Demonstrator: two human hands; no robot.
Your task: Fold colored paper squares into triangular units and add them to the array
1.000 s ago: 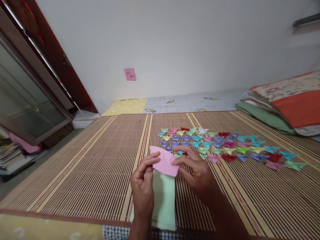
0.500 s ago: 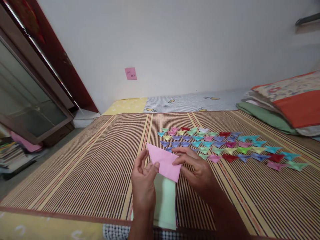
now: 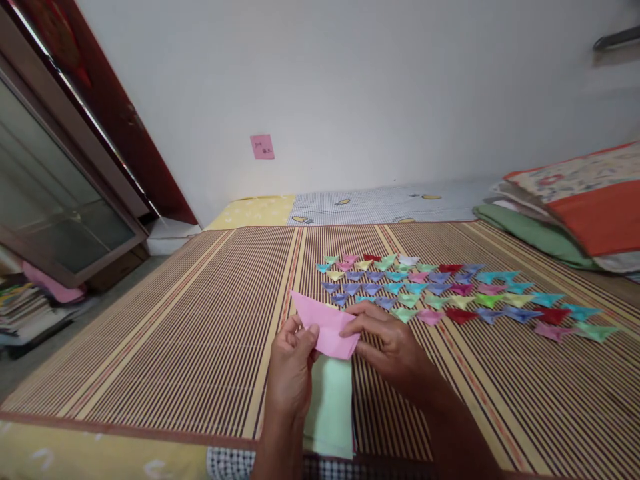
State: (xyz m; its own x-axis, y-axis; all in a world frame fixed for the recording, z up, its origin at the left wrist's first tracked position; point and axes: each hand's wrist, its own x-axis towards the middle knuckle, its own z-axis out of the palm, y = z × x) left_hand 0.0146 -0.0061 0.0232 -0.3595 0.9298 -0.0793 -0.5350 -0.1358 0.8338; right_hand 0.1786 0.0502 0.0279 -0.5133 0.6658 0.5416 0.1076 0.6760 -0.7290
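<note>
one striped mat (image 3: 200,320) lies beneath two hands (image 3: 291,370) pinched closed on one pink paper (image 3: 327,330).

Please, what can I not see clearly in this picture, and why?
In the head view:
Back of the pink paper: turned away.
Left hand: some fingertips are behind the pink paper.
Pale green paper: partly covered by the left hand and pink paper.
Writing on the wall note: too small.
Fabric stack: cut off by the right edge.
</note>
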